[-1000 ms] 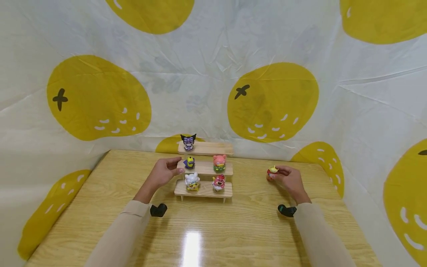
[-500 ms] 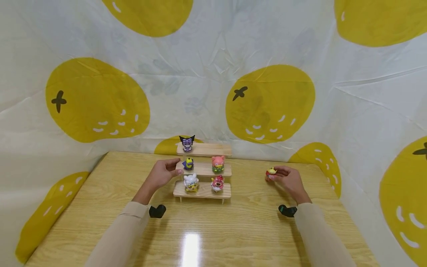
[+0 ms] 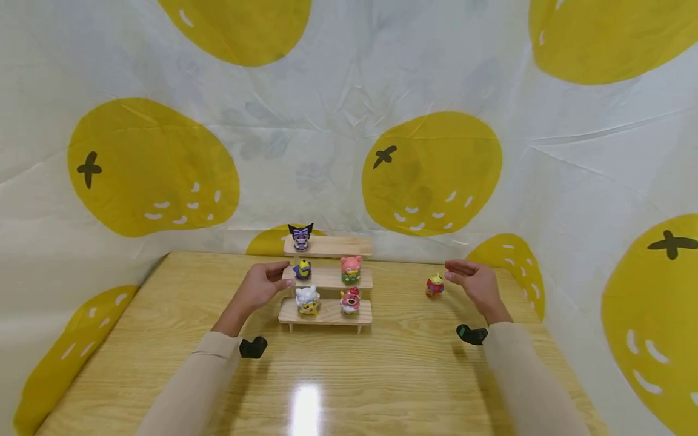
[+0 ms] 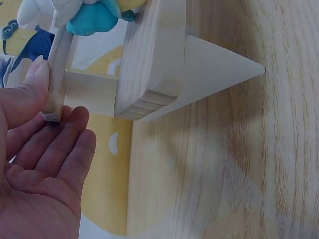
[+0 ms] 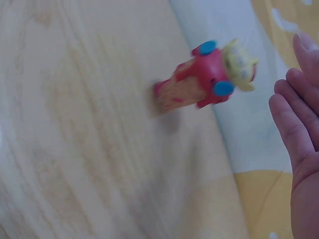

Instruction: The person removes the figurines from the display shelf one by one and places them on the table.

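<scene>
A three-tier wooden display stand [image 3: 327, 310] holds several small toy figurines. My left hand [image 3: 260, 286] grips the left end of its middle shelf; in the left wrist view the thumb [image 4: 30, 84] lies over the board and the fingertips are at its underside. Beside that thumb sits a figurine in yellow and blue [image 3: 302, 269]. To the right of the stand, a red figurine with a yellow head [image 3: 434, 286] stands upright on the table. My right hand [image 3: 480, 287] is just right of it, fingers fairly straight, with a gap between them in the right wrist view.
Black-and-purple figurine [image 3: 301, 237] sits on the top shelf. A pink one [image 3: 351, 269] shares the middle shelf. White-and-yellow [image 3: 308, 300] and pink-and-red [image 3: 350, 300] figurines occupy the bottom shelf. A fruit-print cloth [image 3: 305, 151] hangs behind the wooden table [image 3: 382, 375].
My right hand has let go of the red figurine and drawn back to the right, leaving it standing on the table. The left hand keeps its hold on the stand. The head view has shifted slightly.
</scene>
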{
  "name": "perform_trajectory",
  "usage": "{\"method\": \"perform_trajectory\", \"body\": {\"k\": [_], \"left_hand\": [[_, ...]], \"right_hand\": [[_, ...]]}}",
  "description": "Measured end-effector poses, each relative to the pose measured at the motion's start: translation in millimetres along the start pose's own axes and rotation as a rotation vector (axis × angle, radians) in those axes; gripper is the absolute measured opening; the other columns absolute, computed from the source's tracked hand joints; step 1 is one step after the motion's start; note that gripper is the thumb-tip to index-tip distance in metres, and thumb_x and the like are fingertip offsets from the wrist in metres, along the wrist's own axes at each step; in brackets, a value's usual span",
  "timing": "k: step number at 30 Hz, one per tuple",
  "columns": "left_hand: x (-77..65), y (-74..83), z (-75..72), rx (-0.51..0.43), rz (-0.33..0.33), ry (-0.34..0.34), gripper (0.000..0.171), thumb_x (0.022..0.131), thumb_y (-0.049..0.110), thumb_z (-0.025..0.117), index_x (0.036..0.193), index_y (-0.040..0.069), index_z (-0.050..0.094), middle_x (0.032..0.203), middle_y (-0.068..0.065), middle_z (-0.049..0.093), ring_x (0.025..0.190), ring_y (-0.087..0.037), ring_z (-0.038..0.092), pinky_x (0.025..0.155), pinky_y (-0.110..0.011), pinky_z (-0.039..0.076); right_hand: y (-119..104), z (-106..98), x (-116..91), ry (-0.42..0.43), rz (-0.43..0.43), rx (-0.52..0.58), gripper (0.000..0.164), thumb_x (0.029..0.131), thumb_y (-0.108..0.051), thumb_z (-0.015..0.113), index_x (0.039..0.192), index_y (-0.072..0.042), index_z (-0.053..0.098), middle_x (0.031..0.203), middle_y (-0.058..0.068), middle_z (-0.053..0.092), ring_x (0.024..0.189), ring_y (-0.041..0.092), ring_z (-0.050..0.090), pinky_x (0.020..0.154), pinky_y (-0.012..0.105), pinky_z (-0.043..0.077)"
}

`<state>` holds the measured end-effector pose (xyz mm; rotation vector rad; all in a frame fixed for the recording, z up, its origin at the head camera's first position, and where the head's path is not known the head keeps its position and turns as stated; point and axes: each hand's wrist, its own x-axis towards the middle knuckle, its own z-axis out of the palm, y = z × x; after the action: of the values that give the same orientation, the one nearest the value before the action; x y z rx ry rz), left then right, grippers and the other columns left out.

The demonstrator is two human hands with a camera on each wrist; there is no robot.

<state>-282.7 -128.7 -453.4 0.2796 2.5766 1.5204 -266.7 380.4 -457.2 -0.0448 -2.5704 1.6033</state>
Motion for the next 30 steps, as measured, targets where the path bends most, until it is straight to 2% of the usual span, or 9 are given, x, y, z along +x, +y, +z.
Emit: {"method": "perform_trajectory", "body": {"k": [5,9,15,19,30], "left_hand": [[0.9,-1.3,-0.8,0.003,0.014,-0.002,0.058,0.102,0.021,0.069,0.154,0.005,0.05,0.159,-0.016,0.052,0.142,-0.038,0.056,0.112,-0.051,0.052],[1.3,-1.5,-0.7,-0.003,0.019,-0.007,0.058,0.102,0.021,0.069,0.154,0.003,0.05,0.158,-0.017,0.052,0.141,-0.038,0.056,0.112,-0.052,0.052],[-0.7,-0.8,-0.7,-0.013,0.028,-0.004,0.057,0.102,0.021,0.069,0.153,0.002,0.051,0.157,-0.017,0.053,0.141,-0.038,0.056,0.112,-0.051,0.052],[-0.6,-1.9,-1.0,-0.011,0.039,-0.003,0.056,0.102,0.022,0.07,0.152,0.002,0.053,0.155,-0.018,0.055,0.139,-0.039,0.058,0.111,-0.051,0.053],[0.5,1.8,-1.2,0.002,0.033,-0.004,0.054,0.102,0.018,0.069,0.15,-0.002,0.053,0.152,-0.022,0.057,0.138,-0.041,0.058,0.111,-0.051,0.053]], "right_hand": [[-14.0,-2.6,3.8,0.003,0.013,-0.046,0.048,0.101,-0.029,0.072,0.141,-0.003,0.065,0.137,0.012,0.071,0.097,-0.015,0.066,0.09,0.005,0.049],[-27.6,-1.6,5.2,-0.003,-0.014,-0.075,0.044,0.101,-0.032,0.071,0.136,-0.006,0.07,0.125,-0.001,0.078,0.098,-0.012,0.067,0.092,0.008,0.049],[-47.9,8.6,9.2,-0.015,-0.075,-0.002,0.038,0.099,-0.026,0.075,0.126,0.0,0.074,0.106,-0.016,0.08,0.097,-0.006,0.07,0.088,0.009,0.055],[-57.5,18.6,14.1,-0.028,-0.093,0.043,0.037,0.098,-0.023,0.076,0.124,0.004,0.074,0.101,-0.018,0.079,0.094,-0.004,0.072,0.086,0.011,0.057],[-82.5,33.2,16.5,-0.111,-0.066,0.104,0.043,0.097,-0.024,0.077,0.129,0.003,0.071,0.111,-0.007,0.081,0.1,-0.002,0.072,0.09,0.013,0.057]]}}
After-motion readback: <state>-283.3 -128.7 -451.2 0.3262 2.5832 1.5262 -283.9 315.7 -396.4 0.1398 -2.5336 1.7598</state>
